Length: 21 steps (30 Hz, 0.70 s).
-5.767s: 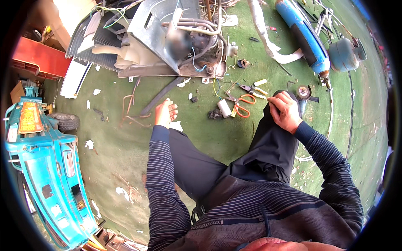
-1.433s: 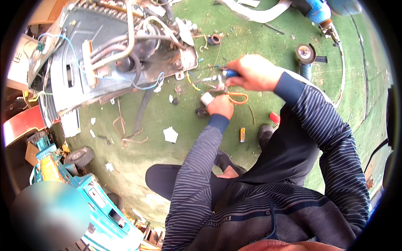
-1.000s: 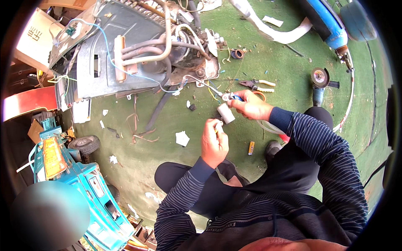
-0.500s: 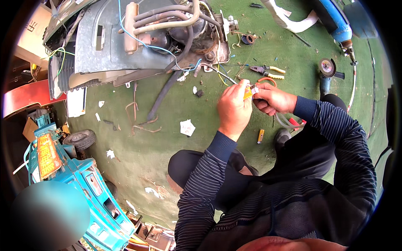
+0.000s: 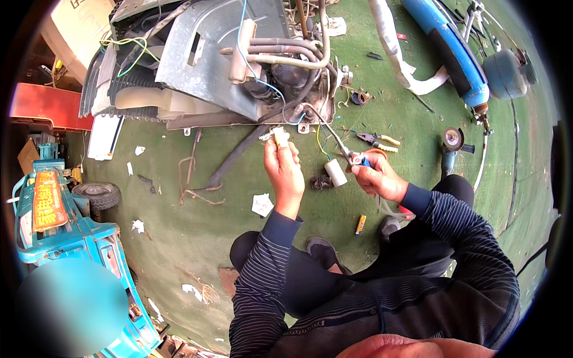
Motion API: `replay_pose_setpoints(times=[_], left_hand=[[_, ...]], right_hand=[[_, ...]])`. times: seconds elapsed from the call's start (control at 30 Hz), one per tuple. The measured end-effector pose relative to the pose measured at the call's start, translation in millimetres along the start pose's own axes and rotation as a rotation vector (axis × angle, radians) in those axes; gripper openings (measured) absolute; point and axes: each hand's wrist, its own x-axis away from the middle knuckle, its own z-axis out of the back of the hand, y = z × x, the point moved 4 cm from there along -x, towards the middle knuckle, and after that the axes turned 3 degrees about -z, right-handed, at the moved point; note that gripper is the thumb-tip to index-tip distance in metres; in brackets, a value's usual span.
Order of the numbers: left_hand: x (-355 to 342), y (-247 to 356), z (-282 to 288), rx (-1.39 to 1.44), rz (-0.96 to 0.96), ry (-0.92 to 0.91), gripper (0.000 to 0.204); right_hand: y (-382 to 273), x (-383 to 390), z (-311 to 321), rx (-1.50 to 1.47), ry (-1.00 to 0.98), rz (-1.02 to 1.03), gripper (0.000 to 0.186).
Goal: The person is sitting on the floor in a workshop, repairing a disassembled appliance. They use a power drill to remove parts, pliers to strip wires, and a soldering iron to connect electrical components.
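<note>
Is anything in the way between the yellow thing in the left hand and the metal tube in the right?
Nothing visible blocks the gap between the yellow thing in the left hand and the metal tube in the right hand. A yellow wire shows there, apparently lower, running to a white cylinder.

So the left hand [image 5: 285,176] is up with a small yellow thing [image 5: 280,138] pinched in its fingers, can't really tell what it is. Right hand [image 5: 385,178] has a torch-like metal tool [image 5: 338,139] with a blue knob, its thin bent tube reaching over toward the stripped-down machine [image 5: 203,65] with all the pipes. Stubby white cylinder [image 5: 336,173] sits between the hands, closer to the right one. Pliers [image 5: 388,145] and an angle grinder [image 5: 452,143] are lying on the green floor [image 5: 197,238], plus a big blue tank [image 5: 453,62] further off.
</note>
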Motion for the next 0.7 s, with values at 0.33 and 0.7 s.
replay_pose_setpoints(times=[0.33,0.7], left_hand=[[-30,15,0,0.076,-0.074,0.106,0.011],[6,177,-13,0.222,-0.537,0.101,0.013]], right_hand=[[1,5,-48,-0.122,0.009,0.053,0.012],[12,18,-3,0.122,0.17,0.056,0.026]])
